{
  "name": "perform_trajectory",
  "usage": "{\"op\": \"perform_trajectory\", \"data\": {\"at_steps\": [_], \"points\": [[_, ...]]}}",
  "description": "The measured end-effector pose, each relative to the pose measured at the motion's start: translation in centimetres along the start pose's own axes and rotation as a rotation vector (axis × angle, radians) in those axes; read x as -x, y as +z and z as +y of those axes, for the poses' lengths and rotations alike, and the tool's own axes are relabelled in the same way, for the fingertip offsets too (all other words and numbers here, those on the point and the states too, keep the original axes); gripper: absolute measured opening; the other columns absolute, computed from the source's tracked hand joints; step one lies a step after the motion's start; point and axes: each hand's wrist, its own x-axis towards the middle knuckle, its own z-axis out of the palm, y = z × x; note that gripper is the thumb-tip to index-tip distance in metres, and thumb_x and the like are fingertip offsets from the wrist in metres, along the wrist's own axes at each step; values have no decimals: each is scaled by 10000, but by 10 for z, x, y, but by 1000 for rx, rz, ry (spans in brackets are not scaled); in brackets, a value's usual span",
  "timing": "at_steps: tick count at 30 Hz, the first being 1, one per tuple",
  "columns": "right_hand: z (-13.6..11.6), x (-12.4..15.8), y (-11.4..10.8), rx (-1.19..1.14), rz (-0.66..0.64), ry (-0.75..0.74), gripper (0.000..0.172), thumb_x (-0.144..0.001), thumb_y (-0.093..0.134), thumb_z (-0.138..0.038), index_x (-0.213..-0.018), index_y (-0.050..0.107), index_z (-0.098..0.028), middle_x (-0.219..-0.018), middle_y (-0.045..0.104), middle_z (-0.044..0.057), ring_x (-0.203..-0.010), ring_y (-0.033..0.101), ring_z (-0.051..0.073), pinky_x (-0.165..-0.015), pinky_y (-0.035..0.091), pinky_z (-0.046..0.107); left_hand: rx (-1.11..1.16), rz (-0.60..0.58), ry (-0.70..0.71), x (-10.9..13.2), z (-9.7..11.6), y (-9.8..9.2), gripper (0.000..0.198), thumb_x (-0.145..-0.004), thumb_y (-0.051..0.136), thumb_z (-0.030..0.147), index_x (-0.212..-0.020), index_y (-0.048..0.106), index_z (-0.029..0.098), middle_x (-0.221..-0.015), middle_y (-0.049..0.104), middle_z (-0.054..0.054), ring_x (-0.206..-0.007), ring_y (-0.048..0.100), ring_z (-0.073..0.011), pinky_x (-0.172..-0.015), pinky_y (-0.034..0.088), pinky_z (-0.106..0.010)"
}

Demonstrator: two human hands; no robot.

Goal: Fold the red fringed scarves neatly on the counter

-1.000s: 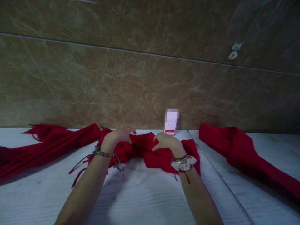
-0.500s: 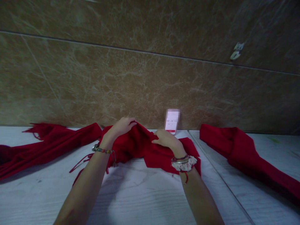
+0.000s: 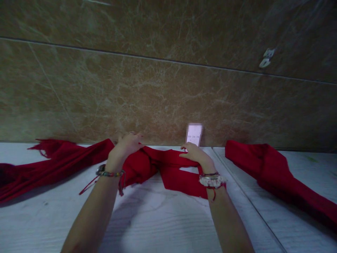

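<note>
A red scarf (image 3: pixel 173 175) lies bunched and partly folded on the pale surface in front of me. My left hand (image 3: pixel 125 146) is over its left end, fingers spread near the upper edge of the cloth. My right hand (image 3: pixel 196 154) rests on the upper right part, fingertips apart and pointing left. Between the upper strip and the lower fold by my right wrist, a slit of the pale surface shows. Beneath both palms the cloth is hidden.
A second red scarf (image 3: pixel 63 160) with a fringed end stretches to the left. Another length of red cloth (image 3: pixel 271 165) runs off to the right. A phone (image 3: pixel 194 135) showing a timer leans against the brown marbled wall (image 3: pixel 147 95). A small white fitting (image 3: pixel 266 58) is on the wall.
My left hand has come off the raised cloth edge and shifted slightly left, fingers spreading. My right hand has moved a little right. The cloth's raised middle has flattened, and a gap has opened at right.
</note>
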Motion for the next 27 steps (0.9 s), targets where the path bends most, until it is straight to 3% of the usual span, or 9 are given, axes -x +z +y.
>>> {"op": "perform_trajectory", "data": {"at_steps": [4, 8, 11, 15, 19, 27], "points": [[-11, -6, 14, 24, -80, -10, 362, -726, 631, -300, -1043, 616, -125, -1072, 613, 132, -994, 562, 210, -824, 422, 268, -123, -124, 108, -9, 23, 27, 401, -698, 578, 187, -1089, 562, 273, -1262, 485, -86, -1163, 416, -283, -950, 261, -519], [-16, -7, 20, 35, -112, -17, 373, -705, 652, -314, -1035, 621, -143, -1100, 597, 134, -1015, 549, 235, -823, 426, 295, -167, -279, 272, -13, 32, 43, 284, -690, 531, 94, -908, 646, 234, -1069, 624, -73, -1014, 542, -252, -895, 344, -458], [-19, -7, 20, 33, -117, -31, 383, -711, 642, -340, -1041, 616, -148, -1130, 577, 133, -1024, 541, 245, -835, 420, 312, -158, -273, 295, -15, 29, 42, 283, -713, 476, 60, -872, 657, 210, -955, 667, -68, -914, 592, -208, -842, 400, -352], [-24, -7, 20, 26, -88, -91, 414, -716, 632, -376, -1062, 598, -152, -1118, 579, 128, -1018, 542, 242, -834, 417, 307, -41, -171, 314, -20, 23, 29, 262, -804, 419, 163, -937, 645, 180, -947, 670, -68, -879, 605, -170, -784, 426, -248], [-24, -9, 13, 8, 10, -92, 255, -829, 482, -258, -1002, 619, -131, -1049, 612, 127, -988, 558, 202, -837, 406, 274, 112, -9, 277, -18, 16, 10, 270, -822, 399, 210, -923, 649, 187, -943, 674, -36, -880, 607, -152, -790, 422, -212], [12, -1, -11, -33, 162, 33, 197, -811, 473, -169, -886, 650, -124, -947, 656, 115, -905, 585, 185, -791, 414, 261, 121, 282, -26, 4, -2, -34, 281, -816, 397, 234, -964, 635, 211, -985, 663, -22, -926, 591, -184, -818, 418, -244]]}}
